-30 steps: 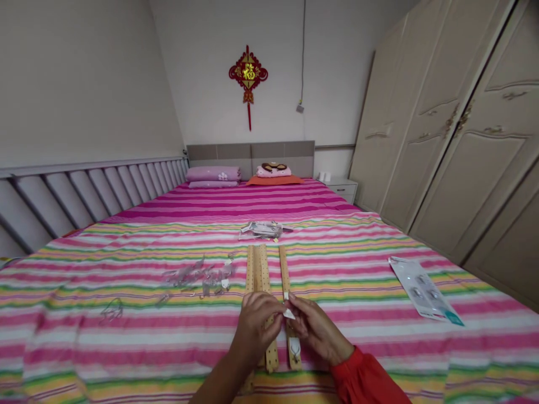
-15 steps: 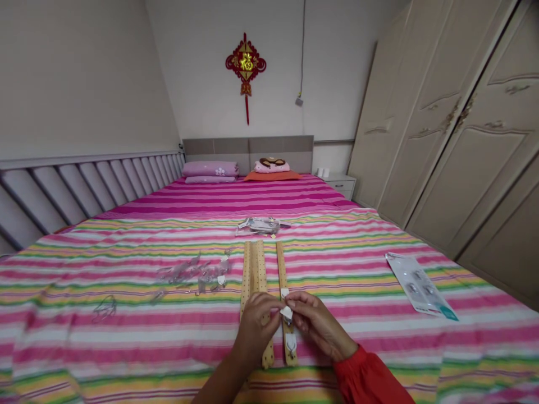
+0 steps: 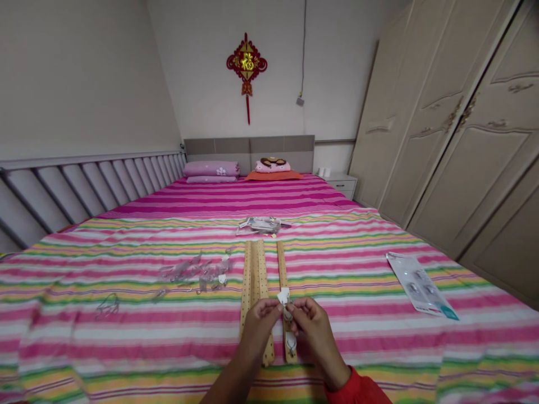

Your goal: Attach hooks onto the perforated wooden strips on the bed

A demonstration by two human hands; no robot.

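left hand (image 3: 260, 325): pinched shut on hook (image 3: 283, 295), over strip (image 3: 281, 264)
right hand (image 3: 314, 325): same pinch, contact partly hidden
hook: likely light, stiff; grip edges

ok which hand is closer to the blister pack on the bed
Right. The right hand is left of the blister pack and nearer the camera; the left hand is farther left, on the far side of the right hand from the pack.

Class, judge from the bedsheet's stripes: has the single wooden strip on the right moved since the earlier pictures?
No. The single wooden strip shows no visible shift in any direction: its far end meets the same stripes of the bedsheet.
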